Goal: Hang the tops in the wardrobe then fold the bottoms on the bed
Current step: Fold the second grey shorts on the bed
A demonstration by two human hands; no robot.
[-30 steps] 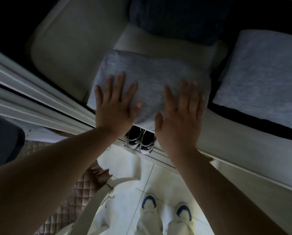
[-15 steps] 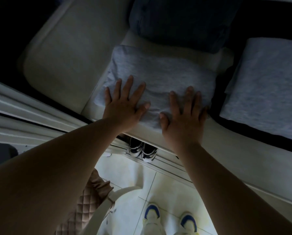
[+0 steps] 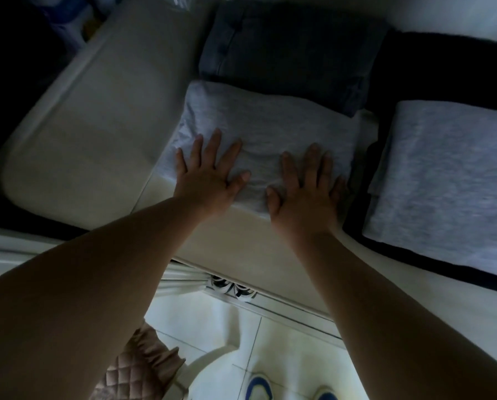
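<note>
A folded light grey garment (image 3: pixel 267 125) lies on the white bed (image 3: pixel 241 241) near its front edge. My left hand (image 3: pixel 209 177) presses flat on its near left part, fingers spread. My right hand (image 3: pixel 305 192) presses flat on its near right part, fingers straight. Behind it lies a folded dark blue garment (image 3: pixel 287 47). A second folded light grey garment (image 3: pixel 449 180) rests to the right on a dark cloth (image 3: pixel 443 67).
A cream pillow (image 3: pixel 97 125) lies to the left of the garments. Below the bed edge a pair of dark shoes (image 3: pixel 233 287) sits on the white tiled floor (image 3: pixel 241 336). A quilted pink cloth (image 3: pixel 132 368) is at the bottom left.
Both hands have slid back toward the near edge of the grey garment, still pressing flat. The view has shifted, showing more of the dark blue garment behind.
</note>
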